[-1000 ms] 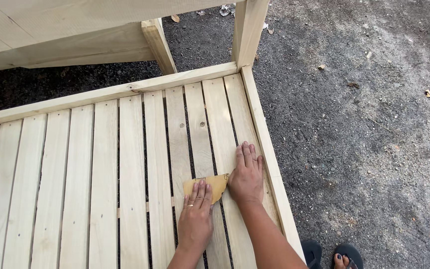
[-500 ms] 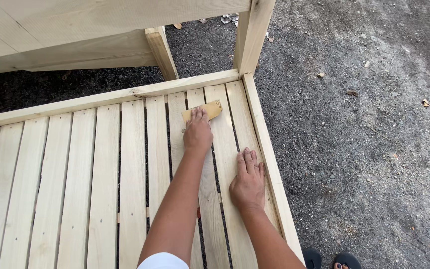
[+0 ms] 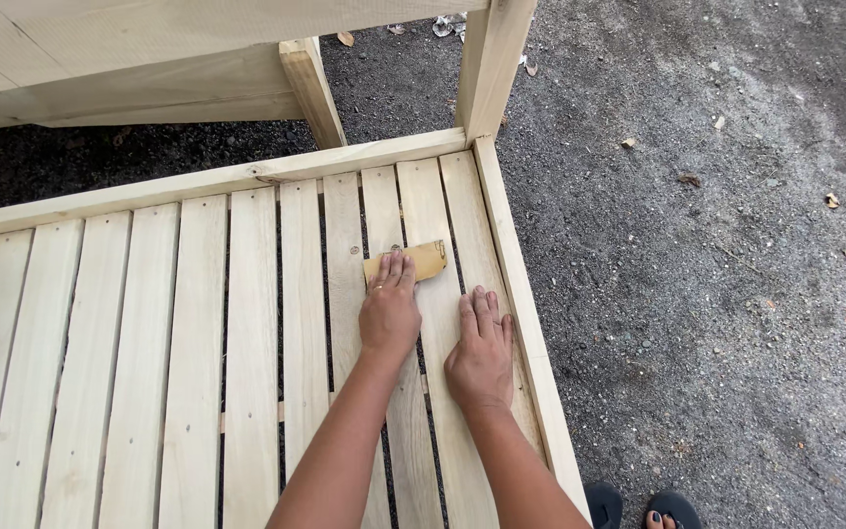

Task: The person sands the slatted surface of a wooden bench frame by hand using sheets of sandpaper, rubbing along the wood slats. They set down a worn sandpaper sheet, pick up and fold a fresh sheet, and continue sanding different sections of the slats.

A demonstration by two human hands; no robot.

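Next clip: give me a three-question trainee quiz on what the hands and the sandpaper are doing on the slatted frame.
1. True or false: the left hand presses its fingers on the tan sandpaper sheet.
2. Where does the right hand rest?
A. On the gravel ground
B. Flat on a slat, beside the frame's right rail
C. Gripping the upright post
3. Fill in: the sandpaper lies on the pale wooden ____ of the frame.

Key
1. True
2. B; the palm lies flat on the wood and holds nothing.
3. slats
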